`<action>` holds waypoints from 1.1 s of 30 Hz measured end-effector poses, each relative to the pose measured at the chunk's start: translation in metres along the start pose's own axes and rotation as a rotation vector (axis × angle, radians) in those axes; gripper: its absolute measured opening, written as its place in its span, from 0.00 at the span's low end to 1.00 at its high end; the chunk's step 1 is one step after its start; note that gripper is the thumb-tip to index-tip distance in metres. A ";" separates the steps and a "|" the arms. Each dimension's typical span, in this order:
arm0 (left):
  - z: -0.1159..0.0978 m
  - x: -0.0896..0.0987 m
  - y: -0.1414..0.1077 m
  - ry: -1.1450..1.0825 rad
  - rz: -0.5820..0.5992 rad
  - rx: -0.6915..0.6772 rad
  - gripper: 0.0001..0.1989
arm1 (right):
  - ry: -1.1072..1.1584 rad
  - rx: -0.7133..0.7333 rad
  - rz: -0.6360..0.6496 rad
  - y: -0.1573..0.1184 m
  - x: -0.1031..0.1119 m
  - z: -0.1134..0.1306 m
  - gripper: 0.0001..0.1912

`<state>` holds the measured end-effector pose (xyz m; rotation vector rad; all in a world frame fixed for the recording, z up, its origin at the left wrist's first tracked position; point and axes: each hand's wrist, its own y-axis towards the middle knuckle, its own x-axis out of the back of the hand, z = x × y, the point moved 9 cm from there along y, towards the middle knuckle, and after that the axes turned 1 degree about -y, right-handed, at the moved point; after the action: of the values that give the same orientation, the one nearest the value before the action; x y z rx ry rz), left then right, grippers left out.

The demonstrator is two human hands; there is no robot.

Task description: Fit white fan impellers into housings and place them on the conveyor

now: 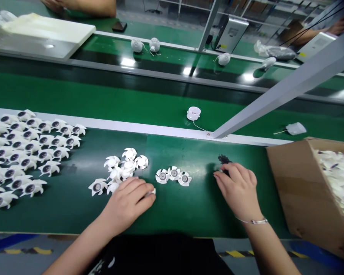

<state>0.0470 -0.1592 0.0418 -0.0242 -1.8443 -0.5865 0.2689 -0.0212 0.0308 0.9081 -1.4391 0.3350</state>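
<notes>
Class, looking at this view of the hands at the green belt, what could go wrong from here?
The left hand sits beside a loose heap of white plastic fan impellers, and could scatter them. Dark granules by the right hand could spread over the green belt and soil the impellers. The cardboard box looks perched at the belt's edge and might tip.

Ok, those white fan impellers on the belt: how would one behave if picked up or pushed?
Probably light and fairly stiff: each white plastic fan impeller keeps its thin blades in shape lying flat. Those thin tips might chip if forced. Lying flat on the glossy green belt, it would likely slide when pushed, not roll.
</notes>
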 end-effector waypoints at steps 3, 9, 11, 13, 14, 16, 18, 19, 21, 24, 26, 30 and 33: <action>-0.013 -0.004 -0.002 0.049 -0.066 -0.044 0.06 | -0.063 0.093 -0.003 0.004 0.000 0.008 0.06; -0.016 -0.012 -0.011 -0.024 -0.047 -0.006 0.09 | 0.014 0.059 -0.024 0.007 0.003 0.012 0.04; -0.014 -0.010 -0.014 -0.067 -0.051 0.018 0.12 | 0.190 0.002 -0.060 0.013 0.010 0.023 0.02; -0.008 -0.005 -0.016 -0.059 -0.091 0.088 0.17 | 0.400 -0.011 -0.081 0.021 0.016 0.048 0.02; -0.002 -0.003 -0.017 -0.039 -0.114 0.144 0.18 | 0.495 0.002 -0.078 0.026 0.018 0.065 0.03; 0.010 0.000 -0.019 0.000 -0.143 0.269 0.20 | 0.631 0.043 -0.052 0.036 0.018 0.100 0.05; 0.020 -0.004 -0.021 -0.015 -0.132 0.363 0.18 | 0.696 0.090 -0.008 0.045 0.014 0.130 0.05; 0.023 -0.007 -0.022 -0.042 -0.117 0.386 0.16 | 0.708 0.115 0.018 0.048 0.010 0.141 0.05; 0.026 -0.012 -0.023 -0.098 -0.093 0.408 0.11 | 0.699 0.169 0.062 0.051 0.003 0.159 0.04; 0.027 -0.016 -0.024 -0.145 -0.083 0.423 0.08 | 0.635 0.232 0.082 0.052 -0.004 0.171 0.05; 0.028 -0.015 -0.025 -0.152 -0.091 0.433 0.08 | 0.593 0.257 0.065 0.053 -0.004 0.175 0.06; 0.029 -0.012 -0.024 -0.162 -0.103 0.440 0.09 | 0.572 0.280 0.049 0.054 0.000 0.179 0.07; 0.031 -0.013 -0.024 -0.169 -0.093 0.452 0.08 | 0.559 0.299 0.040 0.053 0.003 0.181 0.09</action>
<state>0.0174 -0.1640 0.0143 0.3237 -2.1146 -0.2242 0.1058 -0.1152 0.0292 0.9292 -0.9031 0.7828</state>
